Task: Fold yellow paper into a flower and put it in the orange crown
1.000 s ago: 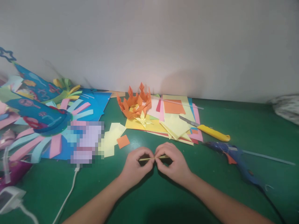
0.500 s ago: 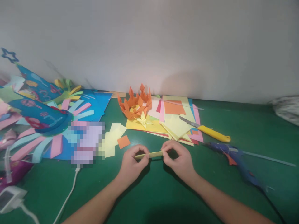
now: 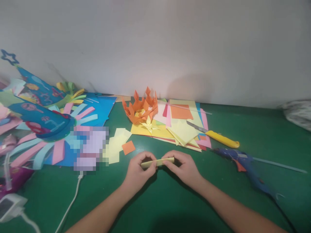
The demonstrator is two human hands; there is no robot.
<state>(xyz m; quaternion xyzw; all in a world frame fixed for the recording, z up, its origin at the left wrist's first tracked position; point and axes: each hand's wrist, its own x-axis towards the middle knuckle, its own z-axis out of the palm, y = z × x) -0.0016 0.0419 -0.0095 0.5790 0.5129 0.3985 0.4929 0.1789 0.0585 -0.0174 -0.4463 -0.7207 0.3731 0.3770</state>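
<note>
A narrow strip of folded pale yellow paper [image 3: 159, 162] is pinched between both hands just above the green table. My left hand [image 3: 141, 168] grips it left of its middle, thumb in front and fingers curled behind. My right hand [image 3: 183, 166] pinches it close beside the left thumb, and the strip's right end shows past the right thumb. Beyond the hands stands an orange folded-paper crown [image 3: 141, 110], with a pale yellow paper star [image 3: 149, 126] at its front. A small orange paper square [image 3: 128, 148] lies near my left hand, beside several pale yellow sheets [image 3: 114, 149].
To the right lie a yellow utility knife [image 3: 222, 139] with its blade out and a blue glue gun [image 3: 245, 161] with a cord. Stacked coloured paper [image 3: 183, 132] sits behind. Blue paper cone hats [image 3: 48, 119] and a white cable [image 3: 73, 200] are on the left.
My right hand has slid left along the strip, from its right end to near my left hand. The strip's right end is now exposed. My left hand has barely moved.
</note>
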